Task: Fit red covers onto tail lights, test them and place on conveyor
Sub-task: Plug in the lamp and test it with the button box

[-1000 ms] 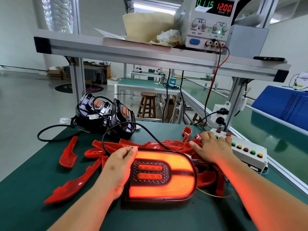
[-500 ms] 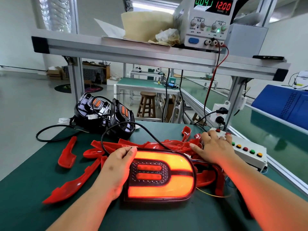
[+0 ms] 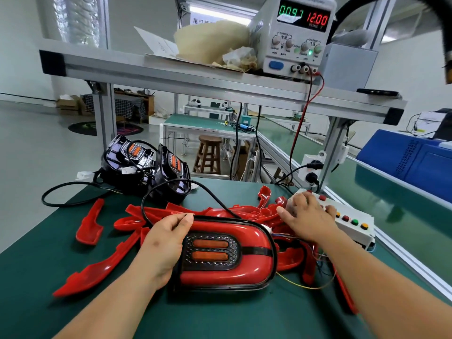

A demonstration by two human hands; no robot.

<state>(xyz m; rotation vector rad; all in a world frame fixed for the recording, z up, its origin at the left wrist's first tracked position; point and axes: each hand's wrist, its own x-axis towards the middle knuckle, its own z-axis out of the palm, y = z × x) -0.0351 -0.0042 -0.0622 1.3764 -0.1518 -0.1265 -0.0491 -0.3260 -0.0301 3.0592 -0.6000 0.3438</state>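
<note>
Glow had gone from the tail light (image 3: pixel 227 253), while both hands barely shifted. Round its left end the left hand (image 3: pixel 166 243) curled, holding it flat on the green bench (image 3: pixel 220 319). Beyond it the right hand (image 3: pixel 310 218) lay, fingers loosely spread, on the button box (image 3: pixel 359 237), with loose red covers (image 3: pixel 93 272) strewn around.

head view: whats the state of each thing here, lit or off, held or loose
tail light, red cover on, not glowing, flat on the bench
left hand, holds the tail light's left end
right hand, fingers resting on the button box
power supply, on, display lit
spare red covers, loose on the bench
</note>
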